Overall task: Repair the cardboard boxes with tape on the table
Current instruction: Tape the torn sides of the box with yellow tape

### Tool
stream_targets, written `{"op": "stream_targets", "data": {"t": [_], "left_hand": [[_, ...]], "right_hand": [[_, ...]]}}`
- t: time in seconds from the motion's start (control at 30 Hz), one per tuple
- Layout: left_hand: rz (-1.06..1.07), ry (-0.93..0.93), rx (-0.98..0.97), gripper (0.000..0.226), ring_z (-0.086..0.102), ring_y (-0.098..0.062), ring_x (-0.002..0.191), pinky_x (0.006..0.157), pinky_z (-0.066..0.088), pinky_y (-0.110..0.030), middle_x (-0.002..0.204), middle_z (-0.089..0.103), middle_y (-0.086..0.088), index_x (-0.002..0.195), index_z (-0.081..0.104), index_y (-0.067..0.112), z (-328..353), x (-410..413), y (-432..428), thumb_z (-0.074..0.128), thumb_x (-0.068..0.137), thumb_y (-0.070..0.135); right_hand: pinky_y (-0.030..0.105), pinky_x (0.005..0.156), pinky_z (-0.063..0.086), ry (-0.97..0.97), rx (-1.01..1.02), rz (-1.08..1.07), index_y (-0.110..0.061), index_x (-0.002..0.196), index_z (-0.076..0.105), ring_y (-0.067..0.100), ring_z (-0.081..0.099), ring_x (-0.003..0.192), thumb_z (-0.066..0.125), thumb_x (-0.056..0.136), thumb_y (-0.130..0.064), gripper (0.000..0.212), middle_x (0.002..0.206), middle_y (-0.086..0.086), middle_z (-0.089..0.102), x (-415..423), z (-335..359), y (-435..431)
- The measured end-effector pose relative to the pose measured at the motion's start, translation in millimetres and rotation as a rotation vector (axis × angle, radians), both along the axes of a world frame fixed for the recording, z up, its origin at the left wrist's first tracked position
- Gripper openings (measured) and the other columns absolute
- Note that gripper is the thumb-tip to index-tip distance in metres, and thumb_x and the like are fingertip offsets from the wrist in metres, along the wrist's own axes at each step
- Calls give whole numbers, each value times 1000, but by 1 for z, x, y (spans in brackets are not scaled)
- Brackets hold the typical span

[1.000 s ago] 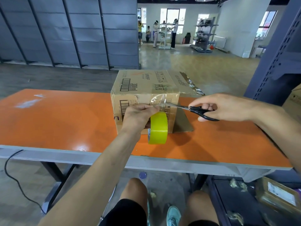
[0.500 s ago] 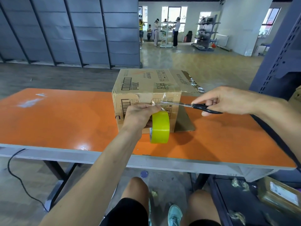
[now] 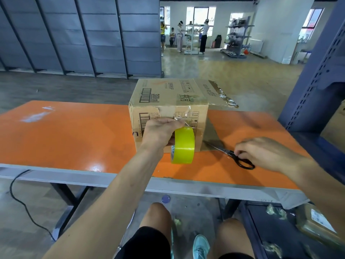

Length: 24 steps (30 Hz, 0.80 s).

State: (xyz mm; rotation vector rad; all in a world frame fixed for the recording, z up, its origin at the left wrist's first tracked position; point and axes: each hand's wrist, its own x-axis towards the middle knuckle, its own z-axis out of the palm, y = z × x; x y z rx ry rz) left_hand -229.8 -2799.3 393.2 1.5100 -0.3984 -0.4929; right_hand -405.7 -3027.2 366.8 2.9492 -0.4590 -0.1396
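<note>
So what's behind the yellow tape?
The cardboard box stands behind the tape roll held by the left hand. They cover part of its front, so the print there is hidden.

Orange worktop (image 3: 74,139) with whitish smears and a grey edge. Brown cardboard box (image 3: 168,101), black print and barcodes; yellow-green tape roll (image 3: 183,145); scissors (image 3: 233,156) with black handles. Teal shoe (image 3: 200,246), black shorts (image 3: 147,243).

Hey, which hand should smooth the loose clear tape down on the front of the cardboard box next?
Probably the right hand: its black-handled scissors lie on the orange table, easy to release, while the left hand grips the yellow tape roll in front of the brown cardboard box.
</note>
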Motion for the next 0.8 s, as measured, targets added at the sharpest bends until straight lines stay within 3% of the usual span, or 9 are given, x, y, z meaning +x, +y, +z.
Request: {"op": "stream_targets", "data": {"t": [0.07,0.13,0.23,0.33,0.4,0.6,0.8], "left_hand": [[8,-5,6,10,68,-14,58,56,57,-25,74,76,-4,82,79,11,0,0,-1,81,86,20],[15,-4,6,11,67,-14,56,55,56,-24,73,76,-4,84,79,10,-1,-1,-2,81,86,20],[23,-5,3,10,66,-11,53,51,54,-20,68,74,-1,81,78,11,-1,-1,-2,81,86,20],[27,-8,6,12,65,-10,51,49,53,-19,65,73,1,76,76,15,0,0,-2,81,86,19],[25,-8,-1,13,65,-12,52,51,54,-21,66,73,-2,75,76,15,-1,1,-2,80,86,18],[29,-9,5,15,66,-18,61,61,57,-29,75,76,-8,71,77,18,-4,3,-4,82,85,19],[15,-13,-20,9,64,-15,55,52,54,-23,72,73,-8,79,78,10,-5,2,-3,81,85,17]], "right_hand": [[36,78,53,-32,-72,65,-35,109,68,15,60,101,50,105,-30,20,106,-11,62,6,5,5],[40,76,53,-120,-69,127,-30,100,68,19,61,93,43,105,-31,25,100,-9,61,15,17,18],[38,70,52,-394,23,279,-27,97,66,17,59,82,38,105,-37,30,92,-10,59,35,43,51],[30,70,50,-711,23,428,-19,108,71,16,62,90,45,104,-35,31,100,-3,67,61,63,70],[28,69,42,-824,-24,450,-14,113,72,19,59,96,50,103,-34,31,103,2,67,82,69,73],[41,63,53,-880,-64,512,-17,110,76,22,51,90,54,102,-37,31,98,2,66,120,54,55],[46,63,53,-1002,-227,568,-5,111,71,29,54,88,60,102,-28,27,99,10,67,121,33,52]]}}
